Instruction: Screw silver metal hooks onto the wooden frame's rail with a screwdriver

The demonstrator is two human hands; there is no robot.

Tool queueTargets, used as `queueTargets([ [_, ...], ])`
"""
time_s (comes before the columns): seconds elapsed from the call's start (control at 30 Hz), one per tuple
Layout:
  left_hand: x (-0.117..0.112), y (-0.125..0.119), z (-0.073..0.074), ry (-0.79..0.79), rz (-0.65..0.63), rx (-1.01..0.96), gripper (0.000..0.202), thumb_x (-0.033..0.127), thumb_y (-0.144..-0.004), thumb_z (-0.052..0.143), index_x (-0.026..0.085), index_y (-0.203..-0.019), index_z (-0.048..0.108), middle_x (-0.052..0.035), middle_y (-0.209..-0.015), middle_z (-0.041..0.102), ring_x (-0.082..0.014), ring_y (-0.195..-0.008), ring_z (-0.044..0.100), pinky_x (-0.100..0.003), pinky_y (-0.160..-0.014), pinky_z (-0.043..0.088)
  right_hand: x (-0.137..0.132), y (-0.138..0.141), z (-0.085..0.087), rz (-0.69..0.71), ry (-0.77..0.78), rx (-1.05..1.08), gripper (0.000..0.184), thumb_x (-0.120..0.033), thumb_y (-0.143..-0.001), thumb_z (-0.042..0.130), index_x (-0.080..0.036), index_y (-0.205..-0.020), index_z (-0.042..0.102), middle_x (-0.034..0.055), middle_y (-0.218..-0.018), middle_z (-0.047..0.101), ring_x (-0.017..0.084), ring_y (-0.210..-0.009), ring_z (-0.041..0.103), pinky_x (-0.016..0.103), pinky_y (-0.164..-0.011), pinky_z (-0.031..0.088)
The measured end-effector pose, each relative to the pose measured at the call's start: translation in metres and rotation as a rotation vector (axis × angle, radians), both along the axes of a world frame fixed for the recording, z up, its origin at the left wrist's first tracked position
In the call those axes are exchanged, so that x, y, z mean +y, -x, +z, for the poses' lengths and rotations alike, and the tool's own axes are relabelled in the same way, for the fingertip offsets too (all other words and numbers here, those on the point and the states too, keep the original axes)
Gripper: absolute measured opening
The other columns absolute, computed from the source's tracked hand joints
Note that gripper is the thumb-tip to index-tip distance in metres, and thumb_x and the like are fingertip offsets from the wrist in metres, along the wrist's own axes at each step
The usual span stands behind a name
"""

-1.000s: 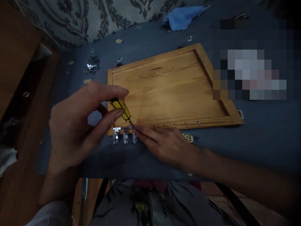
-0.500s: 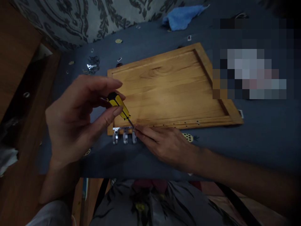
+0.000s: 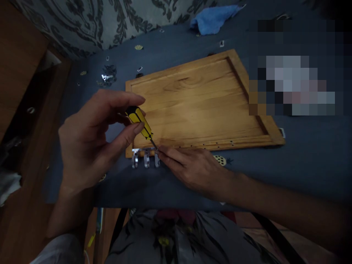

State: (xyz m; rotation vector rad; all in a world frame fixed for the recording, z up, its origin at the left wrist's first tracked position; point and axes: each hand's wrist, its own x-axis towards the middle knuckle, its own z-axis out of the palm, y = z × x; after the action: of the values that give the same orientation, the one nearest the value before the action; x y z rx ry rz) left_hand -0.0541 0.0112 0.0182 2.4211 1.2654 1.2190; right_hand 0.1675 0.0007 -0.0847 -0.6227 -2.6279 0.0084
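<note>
My left hand (image 3: 92,137) pinches the yellow and black handle of a small screwdriver (image 3: 140,124) between thumb and fingers. The tip points down at the right end of a metal rack with three hooks (image 3: 145,157), which sits on the near left edge of a wooden panel (image 3: 198,102). My right hand (image 3: 192,168) lies on the blue cloth just right of the rack, its fingertips pressed together against the rack's right end by the screwdriver tip. What those fingertips hold, if anything, is too small to see.
The panel lies on a table covered by a blue cloth (image 3: 302,154). Small metal parts (image 3: 107,77) and round yellow discs (image 3: 220,160) are scattered on it. A light blue rag (image 3: 211,19) lies at the back. A wooden cabinet (image 3: 19,73) stands at the left.
My left hand has shifted slightly and turned its fingers on the screwdriver handle. The right hand, rack and panel have stayed put.
</note>
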Motion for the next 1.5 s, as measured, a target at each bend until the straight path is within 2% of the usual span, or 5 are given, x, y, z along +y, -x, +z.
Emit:
queueTargets([
  [0.17,0.0004,-0.0025,-0.0048,-0.112,0.057,0.066,0.053,0.017,-0.076,0.083,0.041,-0.121,0.069,0.0021,-0.101,0.075,-0.0194,-0.076,0.071,-0.033,-0.059,0.062,0.0004,0.0008,0.0003,-0.026,-0.045,-0.003,0.035,-0.006,-0.097,0.046,-0.01,-0.125,0.066,0.0091,-0.124,0.072,0.018,-0.081,0.071,0.031,-0.064,0.056],
  [0.4,-0.0004,-0.0023,-0.0006,0.06,-0.035,-0.079,0.054,0.01,-0.079,0.08,0.038,-0.124,0.068,0.0003,-0.108,0.071,-0.021,-0.092,0.073,-0.035,-0.073,0.067,0.0003,0.0003,-0.0019,-0.007,-0.033,-0.006,0.033,-0.007,-0.097,0.047,-0.009,-0.125,0.066,0.0119,-0.124,0.071,0.019,-0.083,0.071,0.031,-0.065,0.056],
  [0.63,-0.0007,-0.0025,-0.0046,-0.096,0.066,0.053,0.055,0.018,-0.078,0.083,0.043,-0.124,0.067,0.0022,-0.102,0.074,-0.0197,-0.078,0.071,-0.033,-0.06,0.061,0.0,-0.0008,-0.0008,0.008,-0.009,-0.019,0.038,-0.005,-0.094,0.049,-0.008,-0.129,0.063,0.0143,-0.128,0.069,0.02,-0.085,0.072,0.033,-0.065,0.059],
  [0.87,-0.0024,-0.003,0.0025,0.025,0.016,-0.052,0.052,0.015,-0.08,0.08,0.041,-0.123,0.068,0.0012,-0.106,0.072,-0.0219,-0.093,0.072,-0.036,-0.072,0.067,0.0005,-0.0006,-0.0003,0.001,-0.028,-0.006,0.033,-0.006,-0.097,0.048,-0.009,-0.124,0.066,0.0112,-0.124,0.072,0.019,-0.085,0.073,0.031,-0.065,0.059],
  [1.5,-0.0016,-0.0052,-0.0036,-0.044,0.026,0.027,0.057,0.013,-0.079,0.081,0.041,-0.126,0.066,0.0042,-0.105,0.073,-0.0162,-0.081,0.071,-0.029,-0.065,0.061,-0.0002,0.001,0.0009,-0.008,-0.047,-0.03,0.035,-0.006,-0.097,0.045,-0.009,-0.126,0.065,0.011,-0.124,0.072,0.019,-0.082,0.072,0.032,-0.064,0.059],
])
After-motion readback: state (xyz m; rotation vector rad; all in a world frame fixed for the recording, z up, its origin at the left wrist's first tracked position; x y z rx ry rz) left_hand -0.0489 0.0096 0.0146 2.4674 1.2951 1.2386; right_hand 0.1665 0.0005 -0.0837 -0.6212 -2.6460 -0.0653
